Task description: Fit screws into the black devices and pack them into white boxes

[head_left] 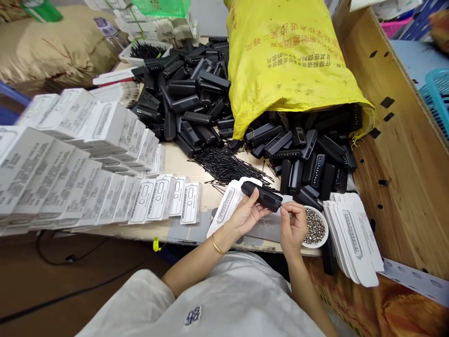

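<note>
Packing workshop: piled black casings (196, 107), stacked cartons (70, 154).

Single head-worn view.
Camera looks forward and steeply down, close above the surface (182, 164), from the person's seated position.

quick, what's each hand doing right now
left hand: closed around a long black plastic case
right hand: fingertips pinched at the case's end, on something too small to identify
</note>
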Action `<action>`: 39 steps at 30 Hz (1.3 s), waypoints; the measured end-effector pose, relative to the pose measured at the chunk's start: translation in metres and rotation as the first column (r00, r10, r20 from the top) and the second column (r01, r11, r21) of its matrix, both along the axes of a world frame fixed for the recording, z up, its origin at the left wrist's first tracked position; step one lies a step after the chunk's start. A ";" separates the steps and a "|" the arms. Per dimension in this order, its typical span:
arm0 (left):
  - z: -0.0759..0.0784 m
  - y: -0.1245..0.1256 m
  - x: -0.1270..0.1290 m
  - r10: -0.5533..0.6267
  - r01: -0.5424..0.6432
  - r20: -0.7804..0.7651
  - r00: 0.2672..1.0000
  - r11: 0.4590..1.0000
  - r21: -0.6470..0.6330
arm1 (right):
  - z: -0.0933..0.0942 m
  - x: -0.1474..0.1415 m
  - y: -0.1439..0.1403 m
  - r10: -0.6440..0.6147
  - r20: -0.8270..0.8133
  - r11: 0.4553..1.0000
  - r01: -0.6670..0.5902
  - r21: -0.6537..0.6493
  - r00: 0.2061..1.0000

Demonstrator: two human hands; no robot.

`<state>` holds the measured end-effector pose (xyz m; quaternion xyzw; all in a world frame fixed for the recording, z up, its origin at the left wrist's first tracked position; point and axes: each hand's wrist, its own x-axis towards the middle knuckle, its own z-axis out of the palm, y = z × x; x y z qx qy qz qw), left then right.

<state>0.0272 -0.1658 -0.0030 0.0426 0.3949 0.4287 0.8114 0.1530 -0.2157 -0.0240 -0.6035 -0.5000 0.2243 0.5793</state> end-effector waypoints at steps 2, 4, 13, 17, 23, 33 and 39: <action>-0.001 -0.002 0.000 0.002 -0.002 -0.001 1.000 1.000 0.003 | -0.001 -0.001 0.002 -0.017 0.027 0.999 0.016 0.033 0.999; -0.002 -0.003 0.000 0.014 -0.013 -0.012 1.000 1.000 0.009 | -0.001 -0.001 0.003 -0.012 0.051 0.998 0.009 0.059 0.999; 0.010 -0.009 -0.011 0.031 0.057 -0.215 0.976 0.918 0.392 | -0.002 0.018 0.002 0.121 -0.171 0.981 -0.144 -0.130 0.978; -0.001 -0.017 -0.009 -0.037 0.449 -0.511 0.859 0.534 0.716 | 0.001 0.037 0.003 -0.104 -0.320 0.983 0.047 -0.179 0.942; -0.024 0.002 0.003 0.042 0.832 -0.962 0.269 0.494 0.254 | 0.015 0.050 0.006 -0.136 -0.064 0.972 0.120 -0.202 0.989; 0.002 0.000 -0.034 0.263 0.833 -0.938 -0.224 0.551 -0.044 | 0.011 0.001 0.058 0.414 0.498 0.898 -0.253 -0.360 0.762; -0.026 -0.010 -0.073 0.107 0.690 -0.915 -0.389 0.693 -0.212 | -0.003 -0.046 0.085 0.586 0.612 0.806 -0.303 -0.509 0.531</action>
